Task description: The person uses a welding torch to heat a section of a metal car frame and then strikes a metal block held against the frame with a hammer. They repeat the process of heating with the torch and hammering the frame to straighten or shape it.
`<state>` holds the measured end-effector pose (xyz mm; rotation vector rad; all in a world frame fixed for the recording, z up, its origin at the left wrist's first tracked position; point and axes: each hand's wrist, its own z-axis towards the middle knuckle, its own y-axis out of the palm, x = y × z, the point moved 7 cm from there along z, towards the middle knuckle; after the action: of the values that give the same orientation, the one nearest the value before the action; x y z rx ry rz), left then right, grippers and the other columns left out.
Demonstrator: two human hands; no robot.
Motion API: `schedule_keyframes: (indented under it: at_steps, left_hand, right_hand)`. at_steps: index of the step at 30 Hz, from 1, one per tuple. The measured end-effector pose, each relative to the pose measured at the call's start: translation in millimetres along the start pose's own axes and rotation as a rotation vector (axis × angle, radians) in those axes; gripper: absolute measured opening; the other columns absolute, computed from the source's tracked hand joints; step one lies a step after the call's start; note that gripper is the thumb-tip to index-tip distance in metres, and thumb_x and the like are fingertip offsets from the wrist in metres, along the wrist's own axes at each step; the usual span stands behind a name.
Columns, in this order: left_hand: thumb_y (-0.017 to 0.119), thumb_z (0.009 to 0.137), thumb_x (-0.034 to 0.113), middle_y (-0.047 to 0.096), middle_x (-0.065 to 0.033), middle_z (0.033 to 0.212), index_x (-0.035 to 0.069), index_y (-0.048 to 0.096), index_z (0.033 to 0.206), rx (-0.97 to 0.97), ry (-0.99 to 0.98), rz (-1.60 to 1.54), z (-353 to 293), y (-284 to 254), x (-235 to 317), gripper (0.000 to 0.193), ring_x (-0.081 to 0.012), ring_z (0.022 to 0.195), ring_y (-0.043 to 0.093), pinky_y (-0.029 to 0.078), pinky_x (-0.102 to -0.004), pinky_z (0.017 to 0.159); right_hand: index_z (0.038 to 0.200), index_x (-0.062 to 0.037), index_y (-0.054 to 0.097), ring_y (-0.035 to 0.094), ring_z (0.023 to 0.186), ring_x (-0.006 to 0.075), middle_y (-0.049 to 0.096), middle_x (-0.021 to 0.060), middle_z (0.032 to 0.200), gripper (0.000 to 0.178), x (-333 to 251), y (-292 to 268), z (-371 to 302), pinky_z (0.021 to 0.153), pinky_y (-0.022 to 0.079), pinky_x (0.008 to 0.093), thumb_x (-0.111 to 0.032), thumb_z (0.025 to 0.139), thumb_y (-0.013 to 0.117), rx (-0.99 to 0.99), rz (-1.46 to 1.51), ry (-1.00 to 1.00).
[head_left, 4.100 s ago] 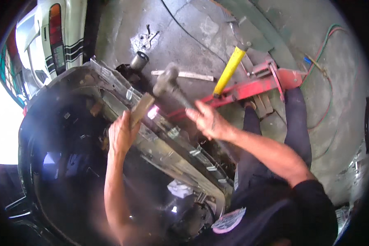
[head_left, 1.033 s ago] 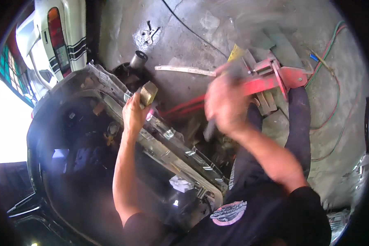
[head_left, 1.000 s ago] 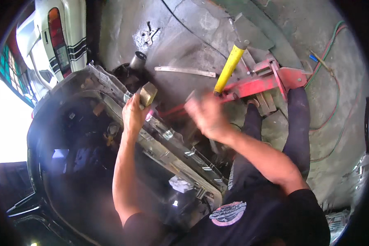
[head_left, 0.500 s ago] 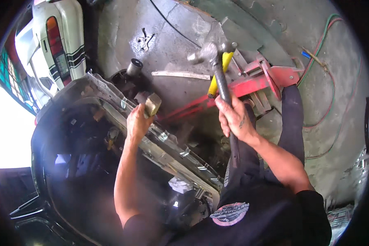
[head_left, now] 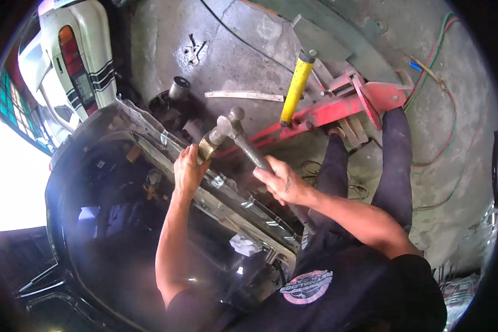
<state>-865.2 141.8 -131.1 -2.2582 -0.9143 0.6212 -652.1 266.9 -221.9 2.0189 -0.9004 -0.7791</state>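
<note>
My left hand (head_left: 188, 176) is closed round a small yellowish metal-looking block (head_left: 206, 148) at the edge of the car body panel (head_left: 227, 191). A ball-peen hammer (head_left: 248, 148) is gripped by its dark handle in my right hand (head_left: 285, 181). Its flat face meets the right side of the block, or lies very close to it; I cannot tell which. The rounded peen points up and away. Bare, dented metal with shiny patches runs diagonally below both hands.
A red jack (head_left: 329, 113) with a yellow cylinder (head_left: 297, 88) stands beyond my right hand. A pale strip (head_left: 243, 96) and dark metal pieces (head_left: 194, 51) lie on the floor. Hoses (head_left: 451, 105) curve at the right. A white bumper (head_left: 97, 50) is at far left.
My right hand has swung the hammer down and left, bringing its head from over the yellow cylinder to the block. My left hand still holds the block in nearly the same place.
</note>
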Motion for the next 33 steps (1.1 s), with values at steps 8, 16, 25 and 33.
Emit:
schedule_keyframes:
  at_steps: [8,16,25,33]
  left_hand:
    - [0.084,0.071,0.013,0.066,-0.0180,0.089,0.004,0.057,0.097,0.048,0.040,-0.008,-3.5,2.1,0.1,0.038,-0.0409,0.090,0.065,0.051,-0.0491,0.078]
    - [0.082,0.072,0.014,0.065,-0.0154,0.092,0.004,0.058,0.097,0.024,0.053,0.030,-8.5,1.9,-1.2,0.037,-0.0384,0.092,0.064,0.053,-0.0479,0.078]
    - [0.082,0.074,0.012,0.070,-0.0187,0.099,0.001,0.065,0.105,0.178,-0.216,-0.363,4.0,-73.8,-8.8,0.037,-0.0387,0.095,0.068,0.052,-0.0438,0.084]
    - [0.082,0.072,0.016,0.069,-0.0198,0.098,0.000,0.065,0.098,0.208,-0.212,-0.241,8.0,-51.2,-46.4,0.035,-0.0403,0.094,0.066,0.051,-0.0462,0.082]
  right_hand:
    - [0.106,-0.0110,0.052,0.043,0.040,0.0083,0.042,-0.0022,0.057,0.033,-172.6,-103.2,-62.1,0.034,0.037,0.0261,-0.043,0.108,0.046,0.531,0.175,-0.637]
    - [0.116,-0.0075,0.049,0.050,0.042,0.0108,0.047,-0.0022,0.059,0.027,6.3,-8.9,-19.9,0.040,0.044,0.0306,-0.030,0.103,0.057,0.140,-0.084,-0.025]
    - [0.107,-0.0075,0.049,0.044,0.036,0.0099,0.045,0.0007,0.056,0.024,-52.5,-90.8,-36.6,0.033,0.039,0.0272,-0.030,0.104,0.056,0.416,0.077,-0.166]
    - [0.104,-0.0099,0.050,0.044,0.037,0.0100,0.044,-0.0004,0.058,0.026,-20.9,-62.3,-33.3,0.034,0.038,0.0271,-0.035,0.105,0.055,0.280,0.035,-0.078]
